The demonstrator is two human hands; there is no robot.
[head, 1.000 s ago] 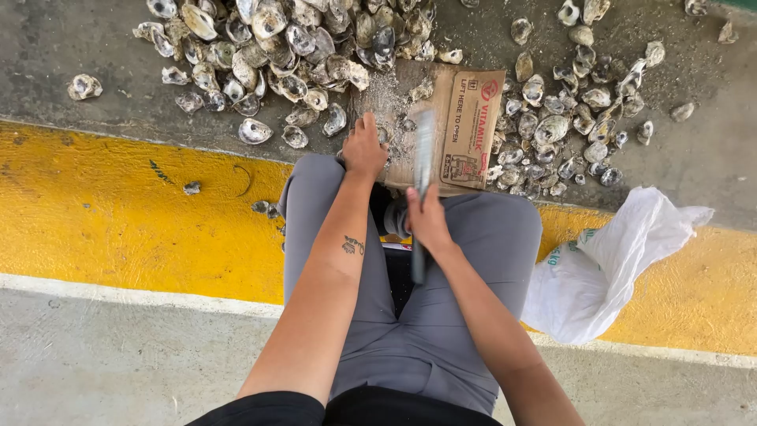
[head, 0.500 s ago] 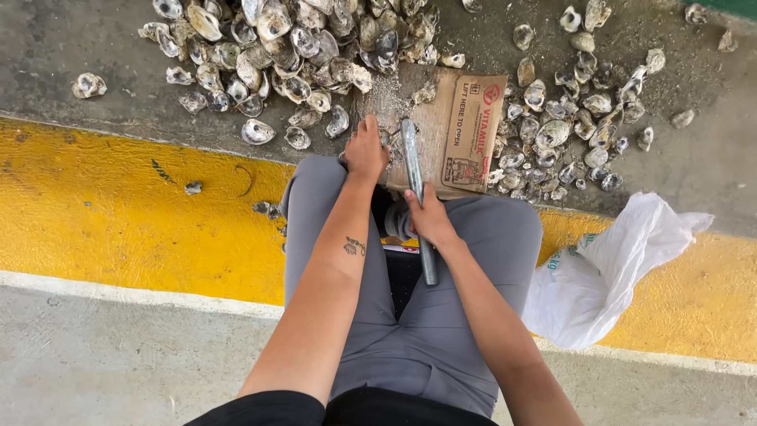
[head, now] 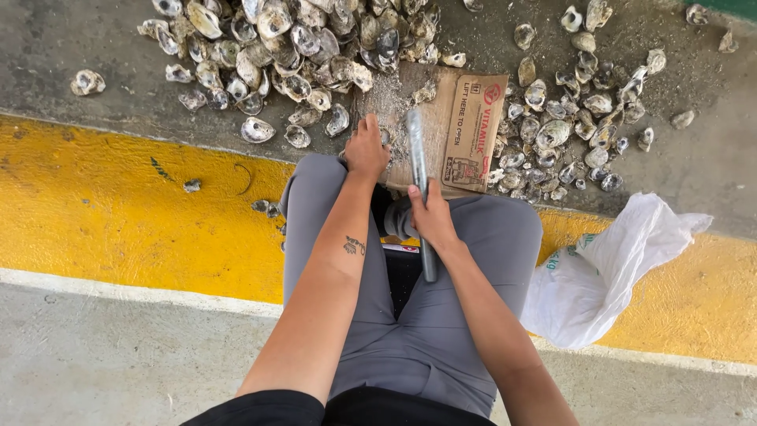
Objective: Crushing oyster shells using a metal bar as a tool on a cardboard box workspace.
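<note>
Single head-worn view, looking steeply down over the person's own lap, close in — forearms enter from 6 o'clock, grey concrete floor [head: 95, 363] nearest, shell pile [head: 292, 47] farthest at 12 o'clock — no second view.

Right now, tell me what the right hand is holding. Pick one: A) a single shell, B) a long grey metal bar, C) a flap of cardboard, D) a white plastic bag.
B: the right hand is closed around a long grey metal bar that points out over the cardboard, while the white bag lies untouched off to the right.
</note>
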